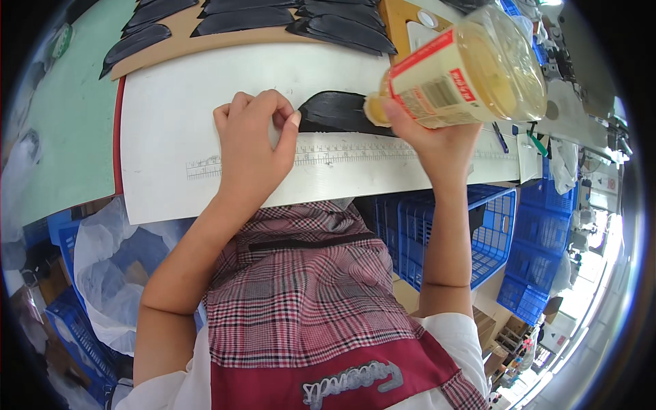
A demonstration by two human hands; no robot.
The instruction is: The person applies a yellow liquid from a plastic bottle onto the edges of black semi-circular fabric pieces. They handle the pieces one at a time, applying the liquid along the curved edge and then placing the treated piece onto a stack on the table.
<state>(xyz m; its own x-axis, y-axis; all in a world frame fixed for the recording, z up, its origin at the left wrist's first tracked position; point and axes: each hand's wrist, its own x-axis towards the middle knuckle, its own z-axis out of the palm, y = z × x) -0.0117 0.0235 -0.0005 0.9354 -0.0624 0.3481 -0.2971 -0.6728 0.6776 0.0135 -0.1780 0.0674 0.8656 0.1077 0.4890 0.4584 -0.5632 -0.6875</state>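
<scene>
My right hand (437, 140) grips a clear plastic bottle (471, 68) of yellowish liquid with a red and white label, tipped on its side with the nozzle pointing down at a black curved piece (338, 113). That black piece lies on a white board (171, 109) marked with a printed ruler scale. My left hand (253, 143) rests on the board just left of the piece, fingers curled, the thumb tip touching the piece's left end. It holds nothing that I can see.
Several more black curved pieces (246, 19) lie in rows on a brown sheet (178, 44) at the back. A green mat (68, 116) covers the left. Blue crates (492, 239) stand below right, plastic bags (109, 266) below left.
</scene>
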